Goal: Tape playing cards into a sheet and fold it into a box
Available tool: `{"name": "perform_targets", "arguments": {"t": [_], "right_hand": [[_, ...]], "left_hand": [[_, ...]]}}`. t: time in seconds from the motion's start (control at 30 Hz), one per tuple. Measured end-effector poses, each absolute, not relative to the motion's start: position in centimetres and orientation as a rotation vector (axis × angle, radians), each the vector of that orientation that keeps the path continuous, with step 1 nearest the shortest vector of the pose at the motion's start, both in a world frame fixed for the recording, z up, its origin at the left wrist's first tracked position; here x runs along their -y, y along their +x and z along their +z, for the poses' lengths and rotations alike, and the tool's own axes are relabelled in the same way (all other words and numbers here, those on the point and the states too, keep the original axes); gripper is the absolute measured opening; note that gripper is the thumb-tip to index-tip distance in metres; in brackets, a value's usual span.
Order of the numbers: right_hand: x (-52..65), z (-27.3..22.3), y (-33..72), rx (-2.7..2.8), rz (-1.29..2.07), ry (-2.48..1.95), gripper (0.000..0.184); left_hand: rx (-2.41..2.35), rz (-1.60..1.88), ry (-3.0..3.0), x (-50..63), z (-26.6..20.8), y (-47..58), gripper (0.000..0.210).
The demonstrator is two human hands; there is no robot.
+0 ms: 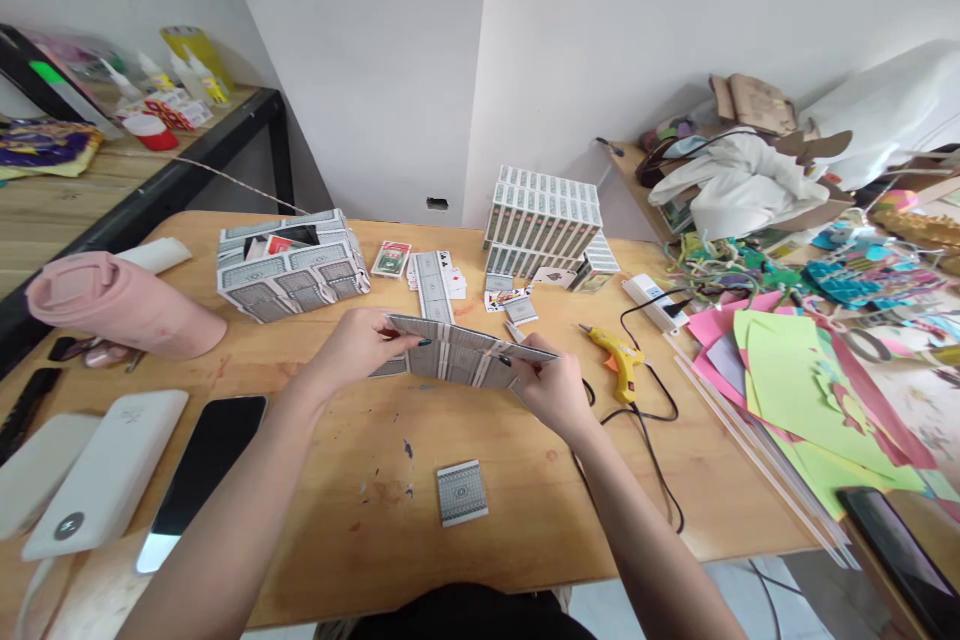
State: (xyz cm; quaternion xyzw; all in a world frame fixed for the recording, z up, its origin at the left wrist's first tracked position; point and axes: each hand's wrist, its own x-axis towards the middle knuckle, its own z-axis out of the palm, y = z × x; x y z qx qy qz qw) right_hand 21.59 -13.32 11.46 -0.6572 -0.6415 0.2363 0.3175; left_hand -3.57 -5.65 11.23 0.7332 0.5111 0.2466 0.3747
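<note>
Both my hands hold up a panel of joined grey-backed playing cards (466, 355) above the table. My left hand (364, 348) pinches its left end, fingers closed over the edge. At the right end, my right hand (553, 390) grips it the same way. Below the panel, a square folded card (462, 493) lies flat on the tabletop. Behind it are a joined card strip (433, 288), loose playing cards (510, 299) and a playing-card pack (391, 259). A box covered in cards (289, 270) stands at the back left, its top opening showing something red inside.
At the back stand many stacked card packs (544, 215). A yellow glue gun (619, 360) with a looping black cable lies right, near a power strip (656, 303) and coloured paper (817, 380). On the left are a pink tumbler (124, 305), power bank (109, 470) and phone (206, 470).
</note>
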Motion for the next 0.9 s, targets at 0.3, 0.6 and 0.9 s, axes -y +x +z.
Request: {"name": "perform_targets", "arguments": {"t": [0.3,0.6,0.9], "right_hand": [[12.9,11.2,22.1,1.657,0.675,-1.729,0.015],[12.2,12.4,21.7,1.405,0.991,-1.487,0.026],[11.1,12.1,21.4,1.436,0.927,-1.572,0.017]], "left_hand": [[-1.365,0.520,1.846,5.5,11.6,-3.5,0.025],[-1.348,0.506,1.898,5.5,11.2,-3.5,0.027],[-1.348,0.540,1.931,5.7,11.2,-3.1,0.022]]}}
